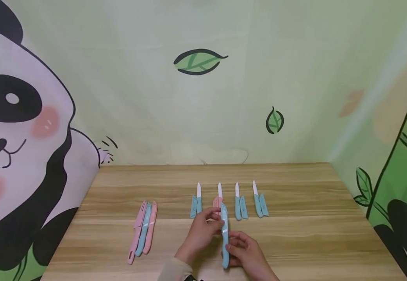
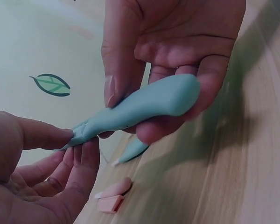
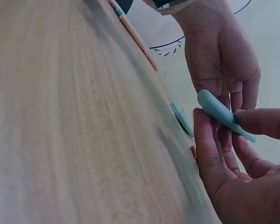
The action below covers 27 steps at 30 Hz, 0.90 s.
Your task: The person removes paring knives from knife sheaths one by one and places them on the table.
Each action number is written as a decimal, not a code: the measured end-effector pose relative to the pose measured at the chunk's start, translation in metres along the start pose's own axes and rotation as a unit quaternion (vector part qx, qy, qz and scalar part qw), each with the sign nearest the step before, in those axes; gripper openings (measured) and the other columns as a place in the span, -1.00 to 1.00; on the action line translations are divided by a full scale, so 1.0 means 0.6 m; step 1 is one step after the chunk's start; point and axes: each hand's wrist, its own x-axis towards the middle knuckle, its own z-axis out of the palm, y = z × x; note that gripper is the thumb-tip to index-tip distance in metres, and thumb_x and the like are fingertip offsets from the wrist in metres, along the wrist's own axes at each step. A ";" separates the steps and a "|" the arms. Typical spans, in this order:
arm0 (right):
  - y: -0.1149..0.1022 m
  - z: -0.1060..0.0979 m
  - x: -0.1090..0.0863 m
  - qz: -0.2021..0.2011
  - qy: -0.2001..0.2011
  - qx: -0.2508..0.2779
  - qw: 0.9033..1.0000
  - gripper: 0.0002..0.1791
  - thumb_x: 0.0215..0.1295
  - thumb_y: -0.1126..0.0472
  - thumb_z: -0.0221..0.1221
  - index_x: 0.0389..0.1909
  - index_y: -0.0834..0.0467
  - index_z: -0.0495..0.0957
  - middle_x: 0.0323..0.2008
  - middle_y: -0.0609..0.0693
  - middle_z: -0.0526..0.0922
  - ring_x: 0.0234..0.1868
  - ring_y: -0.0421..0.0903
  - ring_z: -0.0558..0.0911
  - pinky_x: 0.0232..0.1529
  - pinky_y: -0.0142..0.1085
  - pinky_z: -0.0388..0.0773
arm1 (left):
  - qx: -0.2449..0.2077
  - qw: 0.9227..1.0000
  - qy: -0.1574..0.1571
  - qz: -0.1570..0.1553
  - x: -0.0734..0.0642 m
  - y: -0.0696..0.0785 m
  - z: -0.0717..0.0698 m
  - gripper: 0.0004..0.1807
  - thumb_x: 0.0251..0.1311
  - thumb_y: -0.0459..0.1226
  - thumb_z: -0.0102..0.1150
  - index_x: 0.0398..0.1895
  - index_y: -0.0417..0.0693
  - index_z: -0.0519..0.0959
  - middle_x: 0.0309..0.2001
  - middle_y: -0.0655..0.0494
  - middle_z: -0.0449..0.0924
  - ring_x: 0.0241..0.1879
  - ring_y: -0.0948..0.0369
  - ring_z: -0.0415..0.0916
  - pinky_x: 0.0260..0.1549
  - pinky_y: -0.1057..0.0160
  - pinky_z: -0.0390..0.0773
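A sheathed light blue paring knife [image 1: 225, 238] is held between both hands, lifted over the table. My left hand [image 1: 203, 230] pinches its sheathed end between thumb and fingers. Lower down, my right hand [image 1: 248, 254] grips the handle, thumb on one side and fingers on the other. In the left wrist view the rounded handle butt [image 2: 184, 95] points toward the camera. The right wrist view has the knife [image 3: 219, 111] slanting between the two hands. Just behind it lies a bare-bladed pink knife [image 1: 220, 191] beside its pink sheath [image 1: 215, 203], partly covered by the held knife.
Along the back of the wooden table [image 1: 295, 249], blue knives lie bare-bladed with sheaths beside them: one at left [image 1: 199, 203], one right of centre [image 1: 238, 207], one farthest right [image 1: 257, 205]. At left lie a pink sheathed knife [image 1: 134, 242], a blue one [image 1: 143, 238] and another pink one [image 1: 149, 234].
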 end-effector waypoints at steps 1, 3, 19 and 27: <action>0.000 0.000 -0.001 0.001 -0.002 0.001 1.000 -0.44 0.40 0.33 0.25 0.34 0.42 0.33 -0.10 0.08 0.67 -0.19 -0.03 0.77 -0.17 -0.13 0.79 | -0.003 1.000 0.001 -0.001 0.000 0.000 0.000 -0.56 0.30 -0.45 0.23 0.25 -0.34 0.52 -0.14 -0.06 0.55 -0.28 0.23 0.62 -0.14 0.08 0.79; 0.000 0.001 -0.002 0.002 -0.004 0.001 1.000 -0.43 0.39 0.33 0.25 0.35 0.41 0.32 -0.10 0.08 0.67 -0.18 0.00 0.78 -0.17 -0.12 0.79 | -0.009 1.000 0.002 0.000 0.000 0.000 0.000 -0.56 0.29 -0.45 0.24 0.24 -0.35 0.52 -0.14 -0.06 0.55 -0.29 0.22 0.61 -0.17 0.11 0.79; 0.001 0.002 0.000 0.004 0.007 -0.012 1.000 -0.43 0.37 0.31 0.27 0.33 0.40 0.35 -0.16 0.03 0.65 -0.21 -0.03 0.76 -0.22 -0.16 0.77 | -0.014 1.000 0.009 -0.009 0.000 0.008 -0.001 -0.59 0.28 -0.47 0.24 0.20 -0.32 0.53 -0.15 -0.06 0.54 -0.32 0.21 0.59 -0.21 0.15 0.80; 0.002 0.006 0.001 -0.005 0.009 -0.013 1.000 -0.41 0.37 0.31 0.27 0.35 0.39 0.34 -0.17 0.01 0.64 -0.26 -0.06 0.75 -0.26 -0.18 0.76 | -0.009 1.000 0.011 -0.013 0.002 0.009 -0.002 -0.60 0.29 -0.45 0.24 0.20 -0.31 0.53 -0.14 -0.07 0.55 -0.32 0.20 0.60 -0.23 0.16 0.79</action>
